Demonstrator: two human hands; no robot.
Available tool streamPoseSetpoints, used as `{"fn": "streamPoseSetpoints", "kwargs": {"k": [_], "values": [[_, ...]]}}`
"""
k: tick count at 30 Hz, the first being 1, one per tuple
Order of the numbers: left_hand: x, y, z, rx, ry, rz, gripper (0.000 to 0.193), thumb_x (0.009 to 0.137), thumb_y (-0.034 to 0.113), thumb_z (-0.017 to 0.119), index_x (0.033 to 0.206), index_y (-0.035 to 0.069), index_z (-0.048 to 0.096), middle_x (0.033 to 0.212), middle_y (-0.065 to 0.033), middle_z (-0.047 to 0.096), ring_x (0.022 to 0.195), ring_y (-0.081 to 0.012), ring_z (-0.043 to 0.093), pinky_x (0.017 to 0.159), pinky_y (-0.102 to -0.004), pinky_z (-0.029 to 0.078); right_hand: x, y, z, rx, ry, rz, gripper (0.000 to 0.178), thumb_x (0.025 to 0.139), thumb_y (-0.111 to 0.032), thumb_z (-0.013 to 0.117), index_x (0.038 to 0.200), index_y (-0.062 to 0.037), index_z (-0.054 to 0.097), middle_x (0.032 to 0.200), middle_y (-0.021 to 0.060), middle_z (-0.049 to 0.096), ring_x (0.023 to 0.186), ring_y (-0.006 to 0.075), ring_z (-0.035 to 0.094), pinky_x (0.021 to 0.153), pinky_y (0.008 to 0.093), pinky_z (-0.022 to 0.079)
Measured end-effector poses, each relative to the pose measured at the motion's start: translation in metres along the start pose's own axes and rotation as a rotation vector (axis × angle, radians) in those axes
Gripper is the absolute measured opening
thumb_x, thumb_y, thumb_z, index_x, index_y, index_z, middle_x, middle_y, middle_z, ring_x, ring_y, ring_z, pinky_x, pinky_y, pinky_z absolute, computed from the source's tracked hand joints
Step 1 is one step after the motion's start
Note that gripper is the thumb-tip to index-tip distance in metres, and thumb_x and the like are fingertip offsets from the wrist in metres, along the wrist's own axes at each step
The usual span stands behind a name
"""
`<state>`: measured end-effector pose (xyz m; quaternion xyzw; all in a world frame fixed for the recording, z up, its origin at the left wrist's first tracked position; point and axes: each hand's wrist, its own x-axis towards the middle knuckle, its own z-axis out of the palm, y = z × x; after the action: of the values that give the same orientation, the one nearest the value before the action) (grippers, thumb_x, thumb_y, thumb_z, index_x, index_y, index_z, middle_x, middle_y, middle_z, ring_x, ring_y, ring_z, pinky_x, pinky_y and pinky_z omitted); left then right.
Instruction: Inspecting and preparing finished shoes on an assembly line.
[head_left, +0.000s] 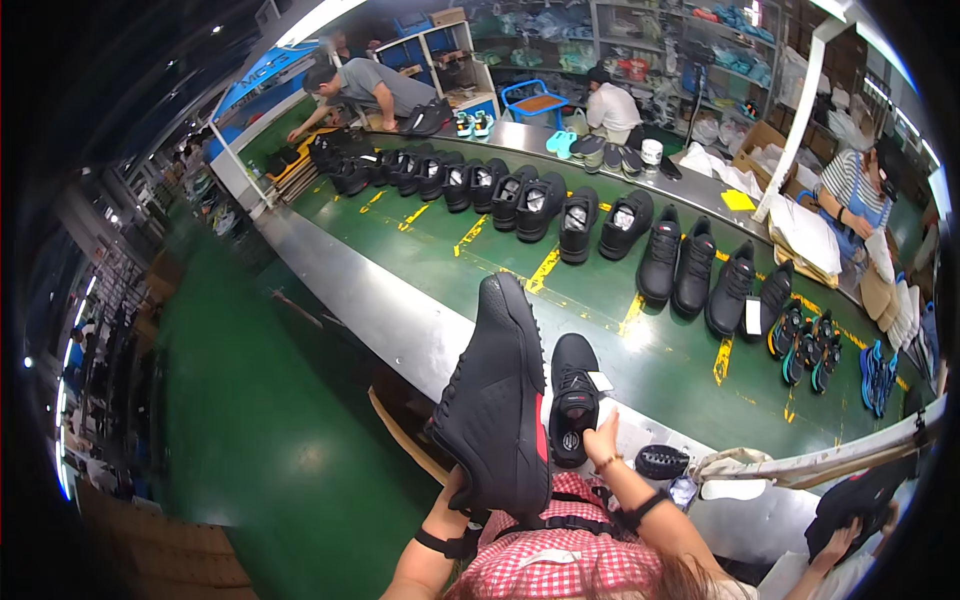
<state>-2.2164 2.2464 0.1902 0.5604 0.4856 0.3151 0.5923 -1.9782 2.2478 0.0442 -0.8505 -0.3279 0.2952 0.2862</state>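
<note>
A large-looking black sneaker (495, 400) with a knobbed sole and a red and white patch is raised close to me, toe pointing away. My left hand (458, 488) holds it by the heel end; the shoe hides most of the fingers. Just right of it is a second black sneaker (574, 375), its opening toward me, with a small white tag (600, 381) at its side. My right hand (603, 442) is closed at the collar of this second sneaker. Something white shows by its fingertips; I cannot make out what it is.
A green conveyor (450, 265) with yellow marks carries a long row of black shoes (540, 205) and some colourful sandals (805, 350). A metal ledge (370, 305) edges it. A dark brush-like item (662, 461) lies right of me. Co-workers are across the line and at lower right.
</note>
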Motion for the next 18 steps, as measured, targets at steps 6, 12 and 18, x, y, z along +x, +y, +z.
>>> {"fn": "streamPoseSetpoints", "kwargs": {"k": [6, 12, 18], "values": [[-0.023, 0.036, -0.012, 0.111, 0.036, 0.091, 0.041, 0.069, -0.009, 0.045, 0.109, 0.000, 0.048, 0.100, -0.0153, 0.055, 0.093, -0.0239, 0.055, 0.081, -0.0295, 0.043, -0.068, -0.120, -0.086, 0.979, -0.741, -0.294, 0.063, 0.084, -0.013, 0.052, 0.134, 0.0016, 0.016, 0.136, 0.0149, 0.025, 0.125, 0.0197, 0.025, 0.100, 0.0311, 0.022], [0.003, 0.015, 0.005, -0.410, -0.251, -0.215, 0.047, 0.073, -0.005, 0.048, 0.119, 0.001, 0.042, 0.117, -0.0110, 0.048, 0.108, -0.0201, 0.046, 0.090, -0.0292, 0.036, -0.079, -0.124, -0.069, 0.911, -0.463, -0.236, 0.048, 0.085, -0.012, 0.051, 0.125, 0.0075, 0.033, 0.126, 0.0111, 0.040, 0.114, 0.0161, 0.038, 0.095, 0.0259, 0.029], [0.026, 0.005, 0.030, -0.618, -0.402, -0.290, 0.051, 0.073, -0.001, 0.050, 0.123, 0.000, 0.038, 0.118, -0.0084, 0.047, 0.108, -0.0178, 0.046, 0.090, -0.0285, 0.038, -0.061, -0.121, -0.085, 1.020, -0.714, -0.302, 0.046, 0.085, -0.007, 0.047, 0.126, 0.0046, 0.032, 0.123, 0.0121, 0.044, 0.109, 0.0200, 0.045, 0.094, 0.0312, 0.035]]}}
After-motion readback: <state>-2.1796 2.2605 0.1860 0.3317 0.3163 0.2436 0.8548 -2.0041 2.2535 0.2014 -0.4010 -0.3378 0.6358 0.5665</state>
